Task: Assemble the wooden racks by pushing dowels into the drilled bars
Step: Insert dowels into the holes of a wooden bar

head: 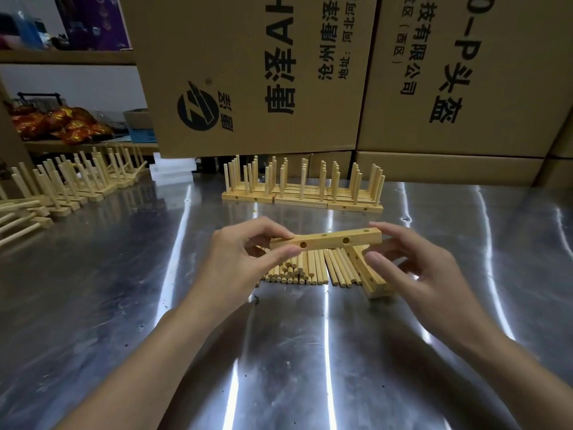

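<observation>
A pale wooden bar (328, 240) with drilled holes on its top and front faces is held level above the steel table. My left hand (238, 259) pinches its left end between thumb and fingers. My right hand (412, 265) is at its right end, fingertips on top and thumb below the bar. No dowel is in this bar. Under it lies a heap of loose dowels (297, 268). Another drilled bar (369, 274) lies among them, under my right hand.
Several finished racks (302, 187) with upright dowels stand at the back centre. More racks (77, 181) run in a row along the left side. Large cardboard boxes (248, 72) wall off the back. The shiny steel table (310, 352) spreads in front of me.
</observation>
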The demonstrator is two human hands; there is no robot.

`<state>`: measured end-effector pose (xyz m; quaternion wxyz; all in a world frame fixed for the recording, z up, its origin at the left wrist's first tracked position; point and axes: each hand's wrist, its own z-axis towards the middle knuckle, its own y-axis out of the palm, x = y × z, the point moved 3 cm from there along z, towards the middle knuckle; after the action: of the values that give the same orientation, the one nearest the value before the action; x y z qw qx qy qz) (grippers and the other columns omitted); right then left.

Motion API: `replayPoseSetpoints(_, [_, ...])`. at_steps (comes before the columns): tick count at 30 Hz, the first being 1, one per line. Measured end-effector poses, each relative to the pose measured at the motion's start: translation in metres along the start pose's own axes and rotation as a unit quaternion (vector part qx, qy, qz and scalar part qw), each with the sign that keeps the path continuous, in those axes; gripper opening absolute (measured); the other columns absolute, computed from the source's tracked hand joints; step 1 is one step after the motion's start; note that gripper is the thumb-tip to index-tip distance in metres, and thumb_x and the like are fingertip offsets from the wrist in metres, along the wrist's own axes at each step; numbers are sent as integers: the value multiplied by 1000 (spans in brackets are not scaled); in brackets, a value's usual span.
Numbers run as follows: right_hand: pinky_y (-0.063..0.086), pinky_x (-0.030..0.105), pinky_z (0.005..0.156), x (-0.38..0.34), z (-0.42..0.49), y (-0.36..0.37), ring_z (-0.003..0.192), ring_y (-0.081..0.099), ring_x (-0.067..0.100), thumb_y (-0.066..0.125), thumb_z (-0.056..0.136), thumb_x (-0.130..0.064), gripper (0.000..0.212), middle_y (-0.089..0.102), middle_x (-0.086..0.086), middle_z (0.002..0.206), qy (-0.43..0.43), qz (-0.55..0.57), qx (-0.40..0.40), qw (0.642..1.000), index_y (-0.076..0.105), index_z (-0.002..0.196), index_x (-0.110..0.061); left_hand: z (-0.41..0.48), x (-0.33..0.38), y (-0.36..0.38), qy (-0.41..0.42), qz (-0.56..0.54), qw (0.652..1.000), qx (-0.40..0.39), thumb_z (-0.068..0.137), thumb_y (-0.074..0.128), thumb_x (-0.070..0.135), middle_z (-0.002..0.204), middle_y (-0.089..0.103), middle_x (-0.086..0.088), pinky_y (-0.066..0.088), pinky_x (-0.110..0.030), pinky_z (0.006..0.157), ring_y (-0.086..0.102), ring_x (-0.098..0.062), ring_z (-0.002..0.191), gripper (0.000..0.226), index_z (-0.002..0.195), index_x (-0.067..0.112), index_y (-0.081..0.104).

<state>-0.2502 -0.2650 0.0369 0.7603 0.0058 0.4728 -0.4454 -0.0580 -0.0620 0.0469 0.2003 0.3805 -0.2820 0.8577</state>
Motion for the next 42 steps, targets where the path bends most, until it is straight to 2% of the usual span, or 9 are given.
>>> replayPoseSetpoints(8, [50,14,66,-5,1,-9,85,68,15,79,90,-24,29,72,-8,95,-49,13,40,998,76,118,-29,1,11,-1,75,6,997,28,78,93,10,104,77,4,62,-34,84,75,-24,103,36,107,15,71])
replayPoseSetpoints(13, [54,26,71,-5,5,-15,95,66,17,78,88,-36,28,71,-10,105,-44,-41,35,998,77,115,-31,5,13,-11,70,72,995,2,81,91,17,110,77,14,61,-41,80,72,-11,111,41,117,24,72])
replayPoseSetpoints(16, [45,26,95,-1,6,-19,123,52,10,75,80,-58,31,61,-17,129,-32,-155,-31,987,79,104,-39,7,1,-21,-10,174,982,-76,76,93,38,103,70,25,46,-30,69,60,10,92,36,107,46,78])
replayPoseSetpoints(19, [30,38,118,4,1,-13,145,27,3,72,75,-70,31,44,-22,148,-16,-214,-144,966,78,96,-47,7,-10,-20,-53,226,960,-158,71,96,47,99,67,24,39,-25,80,53,7,98,30,96,49,79])
replayPoseSetpoints(24, [20,49,125,10,-5,-3,157,8,4,77,78,-71,25,28,-25,162,9,-324,-249,913,74,95,-54,-4,-12,-4,-59,318,911,-254,75,85,55,98,60,20,47,-33,93,48,3,104,25,94,44,72])
replayPoseSetpoints(28, [42,39,102,-13,2,-25,120,57,15,65,91,-48,31,67,-7,114,-80,-190,21,978,74,77,-22,3,10,-23,15,148,989,-14,78,63,30,68,49,13,41,-26,66,44,-4,66,16,69,27,50])
replayPoseSetpoints(32, [42,44,69,-9,5,-41,76,53,30,59,93,-16,32,57,7,71,-69,-165,178,968,57,64,-3,2,5,-24,36,141,979,144,85,65,5,54,39,13,32,-18,52,37,-7,52,40,61,24,39])
replayPoseSetpoints(37, [38,25,63,17,-1,-21,71,52,17,68,91,-5,38,55,-2,66,-34,-242,105,964,52,58,-18,-1,-30,-6,59,335,940,35,93,77,28,90,62,16,49,-36,78,56,-11,90,10,95,27,66])
replayPoseSetpoints(42, [41,31,67,32,-1,-19,74,55,17,52,88,-34,33,58,-3,66,-19,-209,112,971,54,57,-21,0,-53,6,10,371,925,-77,91,67,59,143,58,22,43,-45,110,41,-3,136,58,146,40,60])
